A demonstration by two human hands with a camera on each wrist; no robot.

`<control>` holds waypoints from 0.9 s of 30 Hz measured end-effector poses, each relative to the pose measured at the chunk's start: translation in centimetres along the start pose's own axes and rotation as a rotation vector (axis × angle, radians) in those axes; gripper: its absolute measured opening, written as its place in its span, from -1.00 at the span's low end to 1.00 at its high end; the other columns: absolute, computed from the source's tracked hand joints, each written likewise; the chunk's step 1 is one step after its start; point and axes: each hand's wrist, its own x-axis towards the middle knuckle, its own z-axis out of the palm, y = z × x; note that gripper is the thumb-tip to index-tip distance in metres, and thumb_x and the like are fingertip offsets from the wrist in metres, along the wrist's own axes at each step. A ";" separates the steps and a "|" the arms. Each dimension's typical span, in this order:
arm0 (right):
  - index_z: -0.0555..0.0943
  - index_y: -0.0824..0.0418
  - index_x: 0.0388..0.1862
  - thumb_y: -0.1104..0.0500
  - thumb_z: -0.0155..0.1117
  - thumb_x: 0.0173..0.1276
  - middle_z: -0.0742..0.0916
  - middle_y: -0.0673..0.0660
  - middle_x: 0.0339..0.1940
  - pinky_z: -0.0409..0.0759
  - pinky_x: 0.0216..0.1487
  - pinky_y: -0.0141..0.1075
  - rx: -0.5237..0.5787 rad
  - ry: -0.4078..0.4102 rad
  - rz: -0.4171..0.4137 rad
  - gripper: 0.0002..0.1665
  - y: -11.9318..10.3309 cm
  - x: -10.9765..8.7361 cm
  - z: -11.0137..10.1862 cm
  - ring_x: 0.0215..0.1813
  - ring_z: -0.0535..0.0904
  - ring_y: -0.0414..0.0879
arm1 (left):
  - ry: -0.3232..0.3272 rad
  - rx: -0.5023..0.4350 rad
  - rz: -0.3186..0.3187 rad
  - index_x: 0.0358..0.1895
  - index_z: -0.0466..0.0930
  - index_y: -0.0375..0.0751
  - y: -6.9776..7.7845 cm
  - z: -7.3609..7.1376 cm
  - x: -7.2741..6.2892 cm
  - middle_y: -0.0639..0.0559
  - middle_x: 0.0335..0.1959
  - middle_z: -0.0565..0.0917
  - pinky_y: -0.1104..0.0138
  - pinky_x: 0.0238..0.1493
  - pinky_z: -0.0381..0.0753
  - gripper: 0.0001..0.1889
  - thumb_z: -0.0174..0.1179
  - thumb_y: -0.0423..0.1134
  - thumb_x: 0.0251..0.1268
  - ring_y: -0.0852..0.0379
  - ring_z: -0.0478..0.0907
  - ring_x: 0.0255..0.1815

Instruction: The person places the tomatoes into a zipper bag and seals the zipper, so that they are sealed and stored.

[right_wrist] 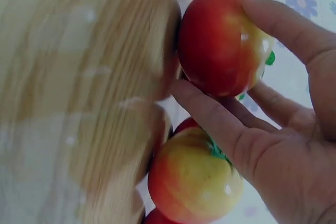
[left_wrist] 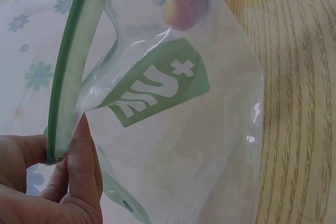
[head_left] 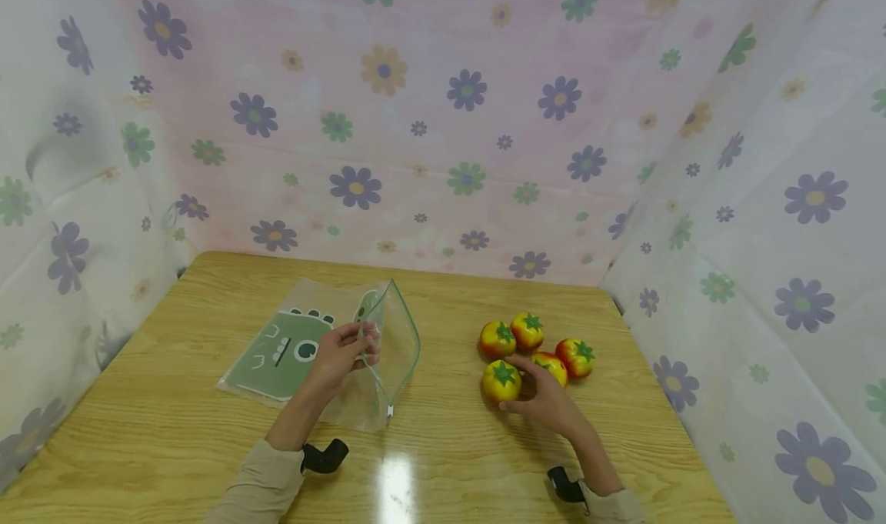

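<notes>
A clear zip bag [head_left: 277, 364] with a green cartoon face lies on the left, its mouth raised and spread toward the right. My left hand [head_left: 335, 360] pinches the rim, and the left wrist view shows thumb and fingers at the green zip strip [left_wrist: 67, 61]. A white slider [head_left: 390, 411] sits at the near end of that strip. My right hand [head_left: 550, 405] holds a yellow-red tomato [head_left: 501, 383] with a green star-shaped top. In the right wrist view, thumb and fingers lie around this tomato [right_wrist: 223, 40], close over the wood.
Several more tomatoes are grouped just behind and beside my right hand: one at the left [head_left: 497, 340], one at the back [head_left: 527, 330], one at the right [head_left: 574, 357]. The wooden table [head_left: 443, 462] meets a flowered cloth [head_left: 429, 124] behind and at both sides.
</notes>
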 end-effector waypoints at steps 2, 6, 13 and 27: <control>0.47 0.28 0.39 0.23 0.61 0.17 0.55 0.33 0.37 0.60 0.27 0.08 0.021 0.015 0.015 -0.19 -0.1 0.1 0.2 0.32 0.54 0.26 | 0.000 0.000 -0.001 0.26 0.45 -0.53 0.0 0.0 0.0 0.00 -0.16 0.73 0.41 -0.24 0.76 -0.66 0.10 -0.45 0.53 0.24 0.66 -0.32; 0.51 0.26 0.36 0.24 0.63 0.13 0.57 0.31 0.34 0.66 0.21 0.01 0.068 0.036 0.047 -0.19 -0.1 0.1 0.4 0.23 0.61 0.21 | 0.003 -0.008 -0.006 0.25 0.45 -0.52 -0.1 0.1 0.0 0.04 -0.18 0.72 0.41 -0.24 0.76 -0.67 0.10 -0.45 0.53 0.25 0.66 -0.33; 0.53 0.22 0.36 0.29 0.65 0.08 0.58 0.30 0.34 0.67 0.18 0.05 0.126 0.059 0.087 -0.18 -0.3 0.4 0.6 0.21 0.62 0.20 | -0.008 -0.027 -0.006 0.26 0.44 -0.53 0.0 0.2 0.0 0.05 -0.19 0.72 0.41 -0.22 0.77 -0.66 0.10 -0.46 0.53 0.25 0.66 -0.33; 0.53 0.16 0.38 0.26 0.66 0.08 0.56 0.23 0.39 0.60 0.31 -0.05 0.180 0.010 0.044 -0.15 0.1 1.2 1.5 0.31 0.55 0.21 | 0.002 -0.035 -0.012 0.26 0.45 -0.53 0.1 0.2 0.0 -0.02 -0.15 0.72 0.41 -0.24 0.76 -0.67 0.10 -0.47 0.52 0.24 0.66 -0.33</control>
